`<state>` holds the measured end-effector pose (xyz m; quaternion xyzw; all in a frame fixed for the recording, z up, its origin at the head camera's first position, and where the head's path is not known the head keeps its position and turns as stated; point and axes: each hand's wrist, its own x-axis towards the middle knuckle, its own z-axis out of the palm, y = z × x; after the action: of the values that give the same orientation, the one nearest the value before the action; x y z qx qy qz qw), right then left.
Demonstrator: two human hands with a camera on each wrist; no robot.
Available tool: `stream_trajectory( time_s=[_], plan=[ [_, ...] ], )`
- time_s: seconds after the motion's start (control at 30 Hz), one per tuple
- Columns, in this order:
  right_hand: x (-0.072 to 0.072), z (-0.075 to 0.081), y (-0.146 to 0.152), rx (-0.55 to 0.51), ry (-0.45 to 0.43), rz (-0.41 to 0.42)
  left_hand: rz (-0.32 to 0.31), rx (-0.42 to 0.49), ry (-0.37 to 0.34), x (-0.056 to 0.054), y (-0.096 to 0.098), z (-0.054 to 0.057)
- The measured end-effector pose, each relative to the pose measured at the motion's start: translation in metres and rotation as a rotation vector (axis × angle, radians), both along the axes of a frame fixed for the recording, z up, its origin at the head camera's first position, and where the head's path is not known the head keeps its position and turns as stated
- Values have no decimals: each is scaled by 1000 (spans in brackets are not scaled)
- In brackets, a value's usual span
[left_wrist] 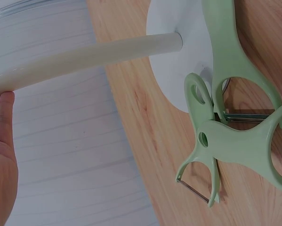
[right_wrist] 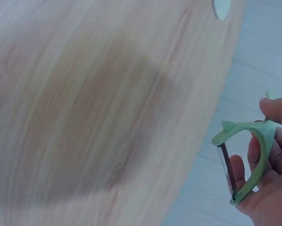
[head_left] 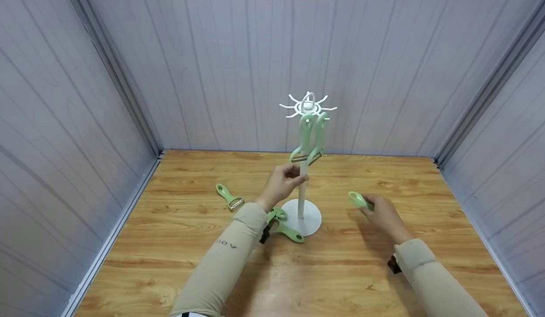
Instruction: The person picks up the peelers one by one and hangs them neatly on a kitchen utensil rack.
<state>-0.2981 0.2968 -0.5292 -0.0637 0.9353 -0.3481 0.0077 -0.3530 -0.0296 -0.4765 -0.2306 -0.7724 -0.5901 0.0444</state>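
My left hand pinches the pole of a white stand between thumb and fingers, below two green peelers hanging from its hooks. In the left wrist view, the fingertips of the left hand lie against the pale pole. My right hand holds another green peeler up to the right of the stand, handle end pointing out. The right wrist view shows this peeler's blade near the palm, with the thumb of the right hand on its neck.
Several green peelers lie together beside the stand's round white base, partly behind my left wrist. One more peeler lies alone at the left on the wooden table. Grey panel walls enclose the back and sides.
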Motion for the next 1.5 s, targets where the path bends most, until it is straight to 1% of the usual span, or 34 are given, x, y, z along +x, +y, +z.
stream_trajectory(
  time_s=[0.17, 0.37, 0.47, 0.7, 0.9, 1.17, 1.5],
  plan=[
    [0, 7, -3, -30, 36, -14, 3, 2, -6, 0, 0, 0],
    [-1, 14, -5, -36, 121, -1, 4, -18, -19, 0, -1, 0],
    [-1, 18, -7, -45, 150, 0, 0, -27, -18, -1, -1, -1],
    [0, 29, -12, -71, 159, 15, -6, -18, -19, 0, 0, -1],
    [0, 38, -16, -78, 196, 25, -4, -20, -25, 0, 0, 1],
    [0, 53, -24, -41, 268, 14, -6, -6, -8, -1, 0, -1],
    [2, 75, -35, -76, 378, 7, -3, -6, -4, 0, -1, 0]
  ],
)
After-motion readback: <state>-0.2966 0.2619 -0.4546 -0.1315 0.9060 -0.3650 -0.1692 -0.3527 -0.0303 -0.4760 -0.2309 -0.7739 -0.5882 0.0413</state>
